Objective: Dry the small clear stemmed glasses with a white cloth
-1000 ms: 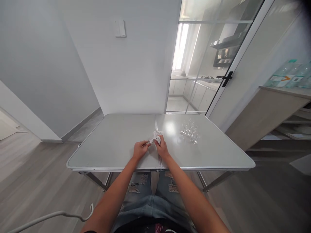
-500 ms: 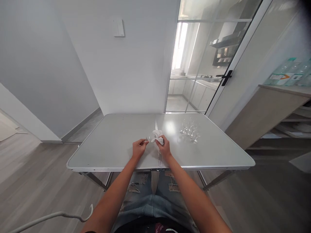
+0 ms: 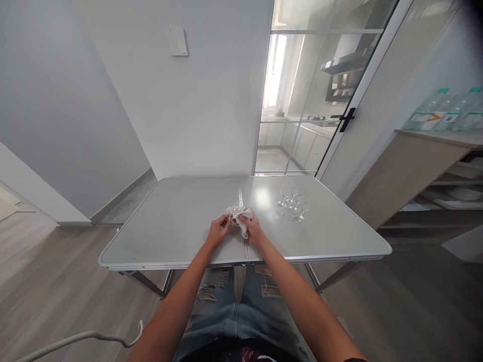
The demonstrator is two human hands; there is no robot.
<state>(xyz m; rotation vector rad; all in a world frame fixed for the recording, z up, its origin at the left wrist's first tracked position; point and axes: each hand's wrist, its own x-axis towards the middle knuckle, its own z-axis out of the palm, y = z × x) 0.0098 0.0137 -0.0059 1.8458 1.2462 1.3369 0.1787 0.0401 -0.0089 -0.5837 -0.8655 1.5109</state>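
**Small glass and white cloth held above a folding table**

At the far left, a grey wall and a wood-look floor (image 3: 45,281) are seen, with a white cable (image 3: 75,339) curving across the lower corner. A light switch (image 3: 178,42) is mounted on the white wall behind the table.

The grey folding table (image 3: 169,226) occupies the centre; its middle seam runs from the far edge toward the person. Above the near half of the table, close to that seam, the left hand (image 3: 218,234) is shown with fingertips pinched on a small clear glass (image 3: 231,213); which part of the glass is gripped cannot be told, since the piece is tiny and transparent. Immediately to its right, the right hand (image 3: 252,230) is closed around a white cloth (image 3: 242,219), which is pressed against the glass, so that the two hands nearly meet. Both forearms are extended from the bottom edge, and torn blue jeans (image 3: 234,306) are visible beneath the table edge.

Further right, on the far right half of the tabletop, a cluster of small stemmed glasses (image 3: 291,201) is set well apart from the hands. Behind it a glazed door with a black handle (image 3: 344,119) is seen. At the far right, a pack of water bottles (image 3: 445,109) rests on a wooden shelf unit (image 3: 411,166).
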